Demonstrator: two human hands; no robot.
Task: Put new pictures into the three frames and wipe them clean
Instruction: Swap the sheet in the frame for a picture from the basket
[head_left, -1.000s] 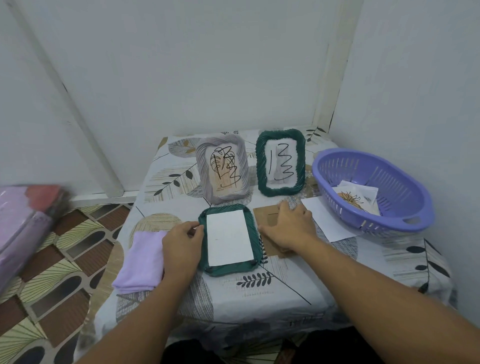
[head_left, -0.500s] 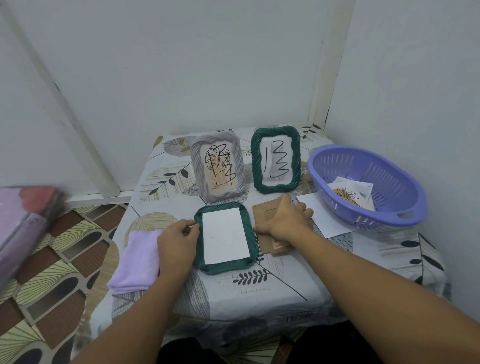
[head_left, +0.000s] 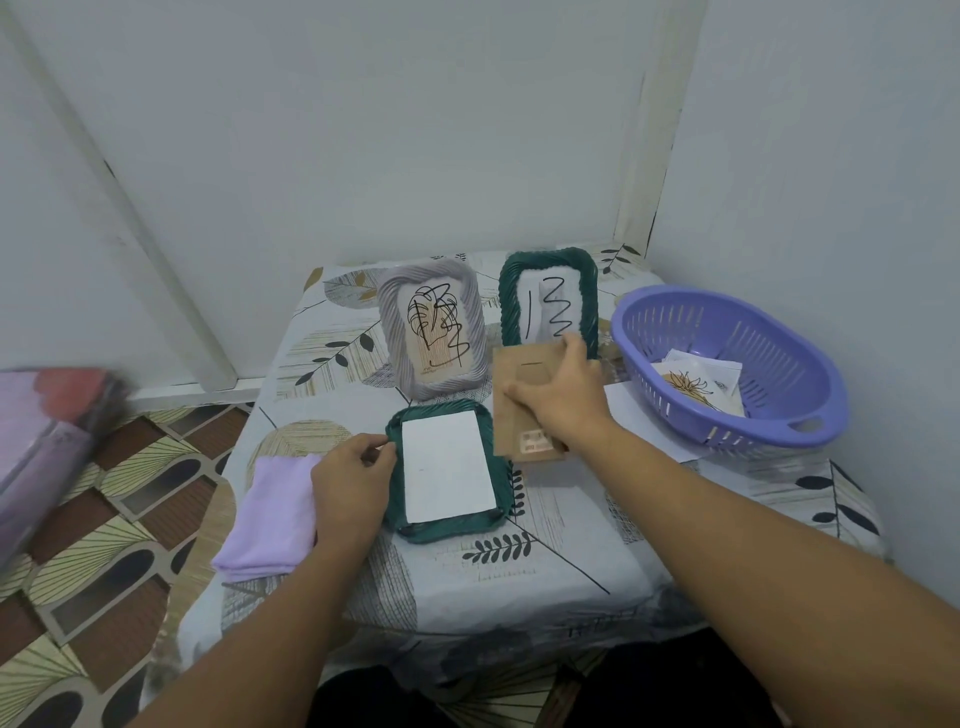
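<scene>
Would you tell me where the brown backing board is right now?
In the head view, the right hand holds the brown backing board tilted up, right of the face-down green frame and before the standing green frame.

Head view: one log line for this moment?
left hand grips lying green frame | right hand lifts brown backing board | white sheet in frame

Green frame (head_left: 447, 470): face-down, flat, white pic sheet (head_left: 448, 466) in its back opening. Brown backing board (head_left: 522, 402): tilted, lifted just R of it. Grey frame (head_left: 432, 328) & 2nd green frame (head_left: 549, 299): upright behind, side by side, glass scribbled w/ black marker. Lilac cloth (head_left: 270, 514): folded, L of flat frame.
</scene>
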